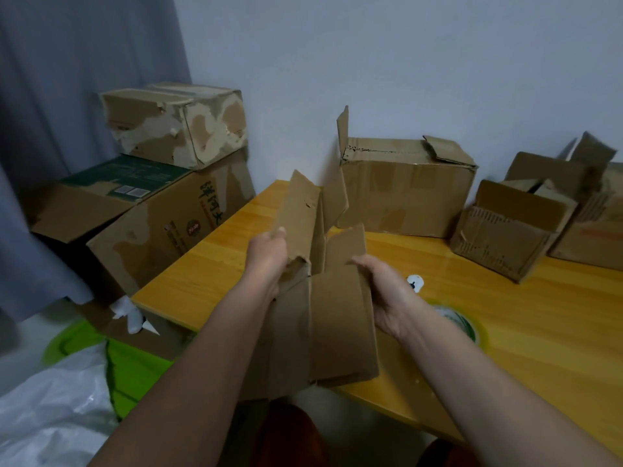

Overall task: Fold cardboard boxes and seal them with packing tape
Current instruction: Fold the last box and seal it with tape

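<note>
The unfolded cardboard box (pixel 323 298) is held up over the near left corner of the table (pixel 539 315), its flaps splayed upward and its lower panels hanging past the table edge toward the person's lap. The table is a yellow wooden one, set against a pale wall. To its left, a large printed carton (pixel 161 224) stands on the floor with a battered, taped box (pixel 178 123) on top. At the back of the table sits a closed brown box (pixel 408 190) with one flap sticking up, and to the right of it a group of smaller open boxes (pixel 512 234). The left hand (pixel 269 254) grips the box's left flap, fingers curled around its torn edge. The right hand (pixel 387 294) holds the right panel from the side, thumb on the front, fingers behind it. A roll of packing tape (pixel 462 325) lies flat on the table, partly hidden by the right wrist. Just beyond it rests a small white scrap (pixel 415 283).
</note>
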Action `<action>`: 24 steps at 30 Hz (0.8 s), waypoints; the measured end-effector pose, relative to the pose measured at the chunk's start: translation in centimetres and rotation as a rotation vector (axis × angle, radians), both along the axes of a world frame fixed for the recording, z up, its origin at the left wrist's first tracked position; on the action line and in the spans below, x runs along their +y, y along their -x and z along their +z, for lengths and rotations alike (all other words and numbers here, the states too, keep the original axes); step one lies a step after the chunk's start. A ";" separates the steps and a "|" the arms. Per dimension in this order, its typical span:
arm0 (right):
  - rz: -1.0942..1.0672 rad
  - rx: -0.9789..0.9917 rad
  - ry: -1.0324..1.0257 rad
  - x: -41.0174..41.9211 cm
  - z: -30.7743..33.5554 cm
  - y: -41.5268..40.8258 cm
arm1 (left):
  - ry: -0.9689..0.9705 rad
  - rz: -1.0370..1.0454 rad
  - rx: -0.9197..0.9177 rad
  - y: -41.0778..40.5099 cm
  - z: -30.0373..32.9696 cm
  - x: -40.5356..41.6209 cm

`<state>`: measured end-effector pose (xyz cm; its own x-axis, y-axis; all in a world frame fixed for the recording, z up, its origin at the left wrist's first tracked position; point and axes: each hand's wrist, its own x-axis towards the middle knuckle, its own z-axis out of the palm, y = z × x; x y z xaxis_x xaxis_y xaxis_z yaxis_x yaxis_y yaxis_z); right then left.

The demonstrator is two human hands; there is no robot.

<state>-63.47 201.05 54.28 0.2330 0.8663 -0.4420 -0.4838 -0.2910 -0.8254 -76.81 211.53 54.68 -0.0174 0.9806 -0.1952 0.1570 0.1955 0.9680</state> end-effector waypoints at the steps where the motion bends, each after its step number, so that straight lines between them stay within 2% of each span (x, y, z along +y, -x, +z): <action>1: 0.009 -0.026 -0.008 0.1 0.7 -0.3 | -0.008 0.026 -0.043 0.1 0.6 0.2; 7: 0.195 -0.395 -0.053 0.5 3.8 -1.3 | -0.038 0.213 -0.317 0.8 3.1 0.3; 11: 0.166 -0.599 -0.009 0.4 6.1 -3.2 | -0.050 0.260 -0.414 1.7 3.3 0.1; 17: 0.001 -0.619 -0.039 0.3 8.4 -6.8 | 0.022 0.225 -0.447 3.9 3.1 1.0; 20: 0.014 -0.539 0.023 0.7 6.9 -7.2 | 0.068 0.211 -0.407 4.1 1.4 0.6; 24: -0.014 -0.445 0.053 1.4 5.4 -7.7 | 0.101 0.185 -0.457 4.0 -0.4 0.5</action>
